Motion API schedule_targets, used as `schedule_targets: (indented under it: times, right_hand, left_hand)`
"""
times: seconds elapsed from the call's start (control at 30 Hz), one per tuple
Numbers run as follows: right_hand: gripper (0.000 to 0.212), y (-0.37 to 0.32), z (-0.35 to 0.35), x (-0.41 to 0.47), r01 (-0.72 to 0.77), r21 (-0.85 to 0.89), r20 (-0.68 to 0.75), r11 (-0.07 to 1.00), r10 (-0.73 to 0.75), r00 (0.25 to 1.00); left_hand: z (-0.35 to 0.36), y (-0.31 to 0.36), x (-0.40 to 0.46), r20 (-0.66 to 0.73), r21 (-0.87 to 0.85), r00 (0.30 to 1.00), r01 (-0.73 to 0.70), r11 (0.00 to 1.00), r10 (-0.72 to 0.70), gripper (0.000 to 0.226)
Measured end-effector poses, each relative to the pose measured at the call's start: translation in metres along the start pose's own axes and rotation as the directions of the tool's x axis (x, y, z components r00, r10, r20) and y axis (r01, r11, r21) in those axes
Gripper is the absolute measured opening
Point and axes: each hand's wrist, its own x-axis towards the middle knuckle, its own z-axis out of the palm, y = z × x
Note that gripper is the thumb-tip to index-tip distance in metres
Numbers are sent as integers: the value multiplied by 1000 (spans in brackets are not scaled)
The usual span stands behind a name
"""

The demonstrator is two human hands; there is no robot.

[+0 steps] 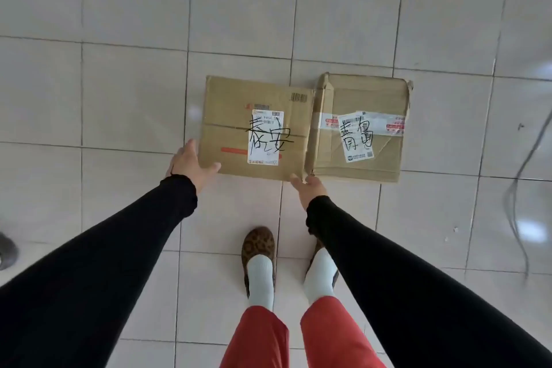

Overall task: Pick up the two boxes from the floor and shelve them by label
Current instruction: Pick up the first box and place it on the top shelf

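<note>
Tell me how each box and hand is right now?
Left box: flat on the floor, taped shut, label up.
Right box: flat on the floor, touching the left box, dented, taped shut.
Left hand: open, at the left box's corner.
Right hand: open, at the boxes' near edge.

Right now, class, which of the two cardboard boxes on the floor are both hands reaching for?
The left box: the left hand is at its left edge and the right hand at its near right corner. The right box, with crumpled corners, is untouched.
</note>
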Motion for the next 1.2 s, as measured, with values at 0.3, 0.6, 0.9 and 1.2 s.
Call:
schedule_targets:
  times: [0.3, 0.6, 0.9, 1.2]
  right_hand:
    - [102, 20, 32, 61, -64, 509, 146, 858, -13, 989]
    - [100, 24, 35, 36, 14, 558, 146, 830, -114, 983]
    - [97, -51, -29, -84, 171, 521, 77, 836, -246, 966]
    - [69, -174, -138, -277, 394, 511, -75, 764, -417, 906]
  left_hand:
    - [43, -46, 50, 57, -343, 998, 41, 938, -22, 83]
    - [27, -47, 23, -53, -413, 998, 19, 911, -44, 65]
    - [-61, 14, -73, -81, -663, 997, -49, 747, -8, 57]
    - [-217, 145, -214, -157, -778, 980, -201, 595, 125, 50]
